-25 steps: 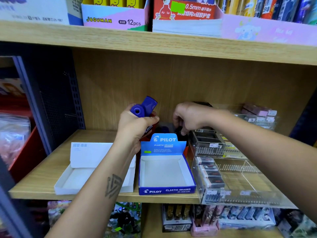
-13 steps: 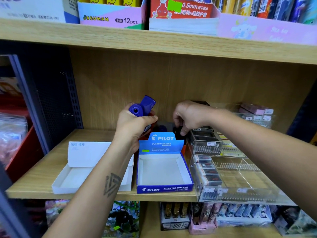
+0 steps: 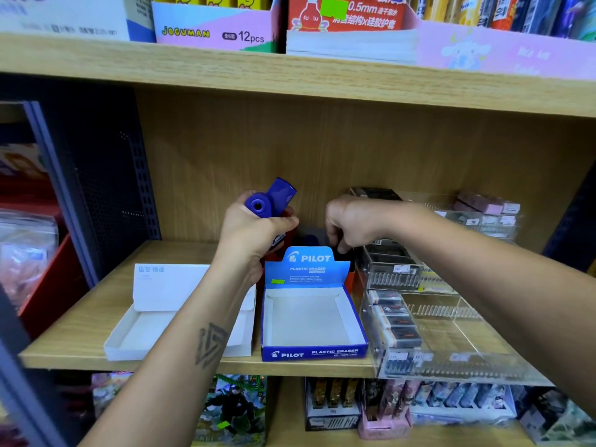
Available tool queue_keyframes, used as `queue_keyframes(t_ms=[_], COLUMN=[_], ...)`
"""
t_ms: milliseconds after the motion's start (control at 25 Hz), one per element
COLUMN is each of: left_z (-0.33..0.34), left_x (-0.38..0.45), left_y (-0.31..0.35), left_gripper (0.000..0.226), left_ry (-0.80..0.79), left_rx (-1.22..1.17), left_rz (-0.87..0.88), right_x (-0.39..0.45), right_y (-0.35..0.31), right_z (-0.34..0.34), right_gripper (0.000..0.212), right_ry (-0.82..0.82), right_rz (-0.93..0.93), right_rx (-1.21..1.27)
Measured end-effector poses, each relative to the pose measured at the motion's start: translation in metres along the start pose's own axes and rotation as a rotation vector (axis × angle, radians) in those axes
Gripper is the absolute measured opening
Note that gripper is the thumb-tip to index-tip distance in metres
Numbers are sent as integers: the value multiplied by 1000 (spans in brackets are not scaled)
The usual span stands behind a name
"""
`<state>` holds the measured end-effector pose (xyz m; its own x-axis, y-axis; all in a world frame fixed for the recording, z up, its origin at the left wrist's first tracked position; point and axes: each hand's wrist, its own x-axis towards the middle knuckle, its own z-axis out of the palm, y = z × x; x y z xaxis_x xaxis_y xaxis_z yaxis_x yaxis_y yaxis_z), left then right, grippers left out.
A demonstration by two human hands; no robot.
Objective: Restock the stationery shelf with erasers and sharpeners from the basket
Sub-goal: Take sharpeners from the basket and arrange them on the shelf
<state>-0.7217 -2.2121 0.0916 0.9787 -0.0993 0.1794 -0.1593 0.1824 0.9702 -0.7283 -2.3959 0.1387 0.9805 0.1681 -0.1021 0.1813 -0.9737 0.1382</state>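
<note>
Head view, mid-frame: left hand (image 3: pixel 254 230) gripping a cluster of blue sharpeners (image 3: pixel 271 200), raised above the shelf (image 3: pixel 96 304), likely as stock for feeding in singly. Right hand (image 3: pixel 351 224) curled, fingertips dipping behind the Pilot eraser box (image 3: pixel 311 317); probably seating a sharpener in the red tray (image 3: pixel 292 235) there, but can't tell if holding anything. Pilot box empty, so is the white box (image 3: pixel 180 317) to its left, both waiting on erasers. Clear acrylic organizer (image 3: pixel 435 304) right of centre, partly stocked. Tray mostly hidden by hands and box flap. Basket not in frame. Upper-shelf labels blurred.
</note>
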Motion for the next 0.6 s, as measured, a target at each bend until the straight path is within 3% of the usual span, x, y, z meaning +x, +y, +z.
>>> queue_keyframes(t_ms=[120,200,280,320,400,480,600], left_z=[-5,-10,-14,-16,-20,-24,-34], left_x=[0,1,2,2,1,-1,1], left_y=[2,3,2,1,-1,-2,4], left_gripper=[43,44,43,42,41,40,40], left_ry=[-4,-14,-16,-13,-10,-8,23], left_rx=[22,47,81,106,157,186,159], left_rz=[3,15,44,60,87,94,93], right_x=[0,-3,-8,-10,-9,-6,4], right_y=[1,-3,-7,-11,-16,-23,-41], right_z=[0,-6,-10,-11,-5,3,4], right_gripper=[14,29,21,16,28,29,22], right_ry=[-1,62,78,42,-29,-5,18], right_rz=[2,10,-20,-51,-99,-96,-75], right_rx=[38,228,444,460,293,180,286])
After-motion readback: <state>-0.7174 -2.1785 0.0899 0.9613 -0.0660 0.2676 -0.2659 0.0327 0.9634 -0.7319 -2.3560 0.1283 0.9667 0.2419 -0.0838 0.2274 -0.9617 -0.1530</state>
